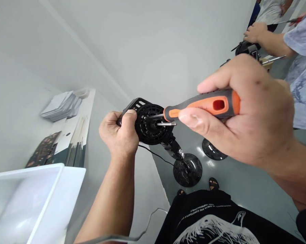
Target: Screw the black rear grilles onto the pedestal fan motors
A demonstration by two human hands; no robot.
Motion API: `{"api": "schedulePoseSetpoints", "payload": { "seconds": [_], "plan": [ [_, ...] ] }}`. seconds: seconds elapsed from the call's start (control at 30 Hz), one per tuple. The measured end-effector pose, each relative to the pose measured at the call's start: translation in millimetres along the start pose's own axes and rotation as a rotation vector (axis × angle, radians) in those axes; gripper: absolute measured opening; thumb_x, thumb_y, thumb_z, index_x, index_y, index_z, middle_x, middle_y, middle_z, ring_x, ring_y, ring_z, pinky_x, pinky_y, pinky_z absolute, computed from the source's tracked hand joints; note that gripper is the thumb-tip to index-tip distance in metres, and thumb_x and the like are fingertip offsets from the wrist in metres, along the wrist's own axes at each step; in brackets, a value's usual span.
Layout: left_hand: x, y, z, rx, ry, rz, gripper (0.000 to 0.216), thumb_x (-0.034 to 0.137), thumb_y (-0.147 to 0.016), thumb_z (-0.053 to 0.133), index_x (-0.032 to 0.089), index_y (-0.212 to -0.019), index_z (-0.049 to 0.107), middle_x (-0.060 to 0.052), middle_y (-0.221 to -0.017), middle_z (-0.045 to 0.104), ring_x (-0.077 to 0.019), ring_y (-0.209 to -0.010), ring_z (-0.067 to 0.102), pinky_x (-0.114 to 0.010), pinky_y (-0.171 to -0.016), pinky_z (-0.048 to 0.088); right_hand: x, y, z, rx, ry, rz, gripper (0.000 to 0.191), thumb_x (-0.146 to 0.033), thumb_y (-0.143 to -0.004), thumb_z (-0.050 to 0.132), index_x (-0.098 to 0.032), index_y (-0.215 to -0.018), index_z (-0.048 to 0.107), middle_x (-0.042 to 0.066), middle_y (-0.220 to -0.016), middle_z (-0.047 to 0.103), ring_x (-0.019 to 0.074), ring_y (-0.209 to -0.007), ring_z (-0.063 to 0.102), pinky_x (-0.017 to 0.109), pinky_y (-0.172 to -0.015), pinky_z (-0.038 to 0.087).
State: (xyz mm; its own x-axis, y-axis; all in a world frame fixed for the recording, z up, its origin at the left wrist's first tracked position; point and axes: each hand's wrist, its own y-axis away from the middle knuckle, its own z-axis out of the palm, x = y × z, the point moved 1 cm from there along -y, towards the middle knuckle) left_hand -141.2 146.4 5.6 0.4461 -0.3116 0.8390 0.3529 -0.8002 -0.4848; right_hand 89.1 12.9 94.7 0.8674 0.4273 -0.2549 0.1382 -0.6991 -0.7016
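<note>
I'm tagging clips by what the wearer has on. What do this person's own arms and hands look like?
Both forearms are bare, with no sleeves in view. The left hand and right hand wear no gloves, rings or watch. A small dark mark sits on the back of the right hand. Lower down shows a black shirt with a white print.

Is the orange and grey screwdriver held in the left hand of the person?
No, the right hand grips the orange and grey screwdriver, while the left hand holds the black round plastic fan part.
</note>
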Motion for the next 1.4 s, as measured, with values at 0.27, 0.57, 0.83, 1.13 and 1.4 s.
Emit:
{"api": "schedulePoseSetpoints", "payload": {
  "seconds": [0.27,0.57,0.83,1.13,1.4],
  "plan": [
    [1.5,2.8,2.3,0.007,-0.021,0.020,0.026,0.042,-0.066,0.066,0.025,-0.053,0.050,0.002,-0.053,0.043,-0.0164,-0.056,0.041,-0.034,-0.053,0.030,1.8,5.5,-5.5,-0.111,-0.029,-0.239,0.033,-0.018,-0.097,0.059,-0.024,-0.129,0.064,0.005,-0.127,0.073,0.0197,-0.107,0.073,0.026,-0.071,0.062],
    [-9.3,4.3,-0.6,0.024,0.068,0.065,0.027,0.036,-0.076,0.073,0.025,-0.063,0.052,0.002,-0.059,0.049,-0.0171,-0.059,0.044,-0.035,-0.058,0.036,10.4,4.8,-0.3,-0.103,-0.067,-0.054,0.051,-0.049,-0.096,0.068,-0.014,-0.133,0.061,0.010,-0.122,0.074,0.0178,-0.080,0.072,0.031,-0.065,0.061],
    [-16.8,2.7,-1.0,-0.052,0.336,0.119,0.044,0.060,-0.079,0.065,0.023,-0.100,0.054,0.004,-0.073,0.052,-0.0163,-0.065,0.049,-0.034,-0.066,0.041,7.8,8.3,2.9,-0.079,-0.083,-0.222,0.012,-0.023,-0.100,0.063,-0.021,-0.112,0.067,0.002,-0.110,0.075,0.0200,-0.097,0.074,0.027,-0.057,0.054],
    [-61.8,7.3,-19.2,-0.416,0.335,0.398,0.096,0.052,-0.054,0.100,0.028,-0.128,0.044,-0.008,-0.129,0.057,-0.0299,-0.120,0.064,-0.055,-0.108,0.051,23.4,-4.5,-11.3,-0.131,-0.256,-0.161,0.050,-0.025,-0.088,0.073,-0.028,-0.134,0.053,-0.003,-0.133,0.068,0.0139,-0.091,0.071,0.024,-0.071,0.059],
    [-60.8,30.3,-20.5,-0.347,0.084,0.552,0.092,0.048,-0.074,0.090,0.035,-0.145,0.035,-0.013,-0.150,0.038,-0.0424,-0.150,0.043,-0.075,-0.131,0.031,22.6,-14.0,4.9,0.107,-0.178,-0.147,0.027,-0.041,-0.097,0.076,-0.023,-0.092,0.056,-0.007,-0.089,0.058,0.0066,-0.085,0.064,0.015,-0.060,0.051]
  ]
}}
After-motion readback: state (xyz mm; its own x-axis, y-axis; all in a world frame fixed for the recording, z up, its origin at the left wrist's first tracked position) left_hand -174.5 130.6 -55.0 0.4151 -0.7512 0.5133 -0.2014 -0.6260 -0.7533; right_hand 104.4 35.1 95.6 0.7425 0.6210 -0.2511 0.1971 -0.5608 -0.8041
